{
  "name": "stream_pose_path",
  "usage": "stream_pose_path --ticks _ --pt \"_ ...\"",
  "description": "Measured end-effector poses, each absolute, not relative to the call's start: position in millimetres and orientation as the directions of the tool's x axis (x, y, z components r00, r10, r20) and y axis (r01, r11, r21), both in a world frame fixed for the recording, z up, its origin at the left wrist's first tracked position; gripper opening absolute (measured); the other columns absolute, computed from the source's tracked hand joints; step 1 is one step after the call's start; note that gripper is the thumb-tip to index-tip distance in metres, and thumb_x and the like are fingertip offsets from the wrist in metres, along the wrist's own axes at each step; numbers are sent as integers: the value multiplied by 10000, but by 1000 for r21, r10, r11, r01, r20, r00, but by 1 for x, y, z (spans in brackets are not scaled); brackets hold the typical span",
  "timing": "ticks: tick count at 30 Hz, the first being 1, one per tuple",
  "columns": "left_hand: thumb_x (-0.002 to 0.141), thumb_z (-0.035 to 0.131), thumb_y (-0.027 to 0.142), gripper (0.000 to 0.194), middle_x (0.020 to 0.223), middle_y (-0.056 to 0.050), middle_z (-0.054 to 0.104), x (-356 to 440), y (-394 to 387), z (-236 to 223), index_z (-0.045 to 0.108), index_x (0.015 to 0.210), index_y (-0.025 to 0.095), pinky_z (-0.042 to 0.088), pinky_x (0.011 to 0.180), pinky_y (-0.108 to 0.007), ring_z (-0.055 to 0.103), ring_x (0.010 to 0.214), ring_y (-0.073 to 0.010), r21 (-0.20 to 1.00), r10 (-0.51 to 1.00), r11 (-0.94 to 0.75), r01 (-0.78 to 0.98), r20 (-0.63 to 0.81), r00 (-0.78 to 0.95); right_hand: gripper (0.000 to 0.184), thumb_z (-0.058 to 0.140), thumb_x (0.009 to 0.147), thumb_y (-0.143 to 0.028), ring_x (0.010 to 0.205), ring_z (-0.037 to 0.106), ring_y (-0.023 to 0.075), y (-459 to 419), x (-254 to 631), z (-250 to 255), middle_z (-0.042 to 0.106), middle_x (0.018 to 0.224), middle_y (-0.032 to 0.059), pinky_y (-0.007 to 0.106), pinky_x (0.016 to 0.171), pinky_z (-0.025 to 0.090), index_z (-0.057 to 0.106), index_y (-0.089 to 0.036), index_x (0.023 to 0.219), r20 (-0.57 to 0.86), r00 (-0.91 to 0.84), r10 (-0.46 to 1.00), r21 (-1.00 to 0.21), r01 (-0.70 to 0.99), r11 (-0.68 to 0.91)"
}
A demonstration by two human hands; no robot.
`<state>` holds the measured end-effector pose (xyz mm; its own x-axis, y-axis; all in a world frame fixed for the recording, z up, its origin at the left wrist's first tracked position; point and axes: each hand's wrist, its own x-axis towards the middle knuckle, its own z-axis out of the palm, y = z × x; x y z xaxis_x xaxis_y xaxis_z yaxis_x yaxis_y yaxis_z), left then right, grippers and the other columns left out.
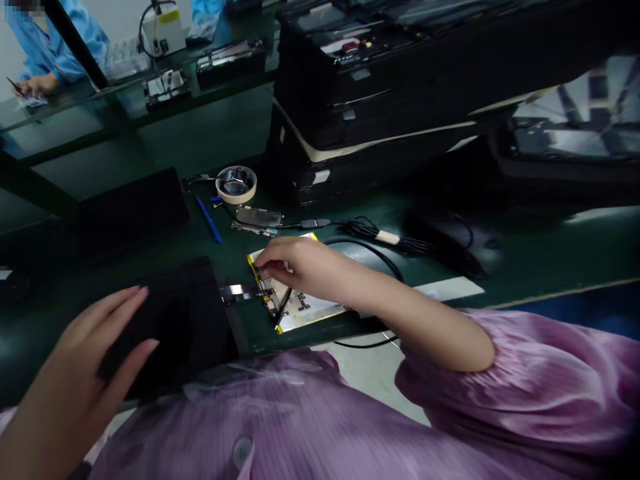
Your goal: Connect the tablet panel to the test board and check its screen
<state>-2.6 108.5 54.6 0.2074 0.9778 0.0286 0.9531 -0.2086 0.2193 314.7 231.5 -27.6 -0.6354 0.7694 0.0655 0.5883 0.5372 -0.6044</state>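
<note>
Right hand (287,260): thumb and fingers bent, tips brought close together at the left edge of a white pack (320,311); whether anything is gripped cannot be told.

Left hand (75,363): fingers extended, thumb set apart from them, over a black panel (187,327); contact cannot be told. The two hands are well apart.

White pack: flat on the green bench (190,248), right of the panel, yellow at its corners; a narrow circuit strip (271,305) along its left edge, under and beside the right fingertips.

Ribbon (239,292): short, pale and dark, spanning the gap between panel and strip.

Circuit board (257,219): just beyond the pack.

Blue tool (207,219): slim, lying left of the board.

Tape roll (251,190): beyond the board, a shiny item (235,179) inside its ring.

Cable (360,229): black, bundled by a pale tie (387,237), right of the board.

White strip (453,289): flat, right of the pack, partly behind the forearm.

Second black panel (135,210): far left, beyond the first.

Black boxes (320,140): stacked beyond the cable.

Across the bench: a co-worker's hand (44,84), blue sleeve (80,47), with a thin dark implement (14,85).
</note>
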Motion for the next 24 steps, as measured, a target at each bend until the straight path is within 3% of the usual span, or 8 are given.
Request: stream_pose_path --ticks 3,6,14,24 --pt "971 459 458 449 1369 -27 602 35 138 49 522 1378 278 496 1058 -424 579 1235 -249 210 910 -409 888 25 413 213 535 892 -101 852 666 219 228 332 -35 693 975 92 306 729 526 712 -155 999 157 -532 832 -490 690 533" --pt "992 420 408 433 1356 -75 626 60 161 36 599 1317 185 477 1078 -443 560 1273 -259 214 848 -516 830 -9 530 238 496 954 -187 988 650 300 223 348 -49 673 1122 166 421 830 540 700 -124 1059 271 -497 824 -337 753 565" --pt "950 475 258 306 1221 -97 693 97 207 16 714 1117 165 496 1034 -477 596 1210 -270 286 792 -520 804 -191 580 303 419 1018 -218 1181 599 317 210 358 -73 633 1278 179 476 944 524 649 -123 1191 374 -498 783 -304 731 610" --pt "970 475 270 268 1120 -57 725 83 181 41 693 1101 185 513 953 -427 644 1090 -236 334 832 -527 781 17 554 355 418 963 -129 1198 582 337 208 356 -76 597 1323 202 488 918 524 619 -123 1255 334 -594 732 -133 739 661"
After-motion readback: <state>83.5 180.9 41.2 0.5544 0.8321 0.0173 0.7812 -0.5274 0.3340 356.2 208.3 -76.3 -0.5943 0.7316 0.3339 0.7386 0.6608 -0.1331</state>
